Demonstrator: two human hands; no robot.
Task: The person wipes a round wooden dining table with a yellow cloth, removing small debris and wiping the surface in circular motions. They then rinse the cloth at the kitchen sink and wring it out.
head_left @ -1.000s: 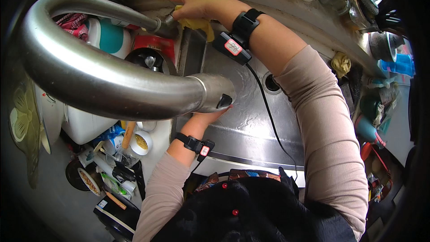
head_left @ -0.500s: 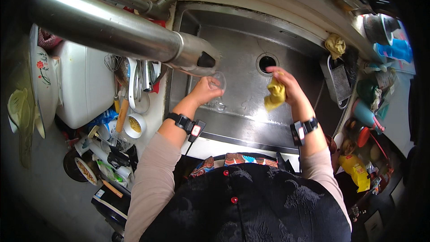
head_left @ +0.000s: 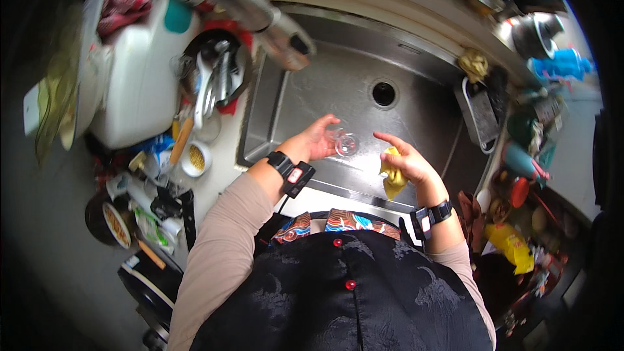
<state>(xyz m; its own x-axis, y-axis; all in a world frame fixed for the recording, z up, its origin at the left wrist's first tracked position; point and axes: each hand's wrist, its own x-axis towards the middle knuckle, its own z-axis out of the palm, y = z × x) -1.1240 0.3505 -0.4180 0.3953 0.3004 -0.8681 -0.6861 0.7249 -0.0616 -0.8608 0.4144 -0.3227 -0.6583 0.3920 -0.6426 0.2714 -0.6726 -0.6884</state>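
Observation:
Over the near part of the steel sink [head_left: 351, 78], my left hand [head_left: 316, 139] is closed around a small clear glass [head_left: 348, 145]. The glass is tilted, and its round end points toward my right hand. A stem seems to show, though blur hides its exact shape. To the right, my right hand [head_left: 411, 161] grips a crumpled yellow cloth [head_left: 392, 175] between thumb and fingers, with the index finger stretched out. Cloth and glass are apart.
The steel faucet [head_left: 286, 39] reaches over the sink's left side. The drain [head_left: 383, 93] lies beyond my hands. A metal caddy [head_left: 478, 114] stands at the right edge, a cloth [head_left: 473, 65] behind it. Utensils [head_left: 218, 75] and a bowl of grains [head_left: 195, 159] crowd the left counter.
Both hands have come nearer to my body, the glass moving out from under the faucet and turning its round end rightward. The cloth stays in my right hand. The view has shifted.

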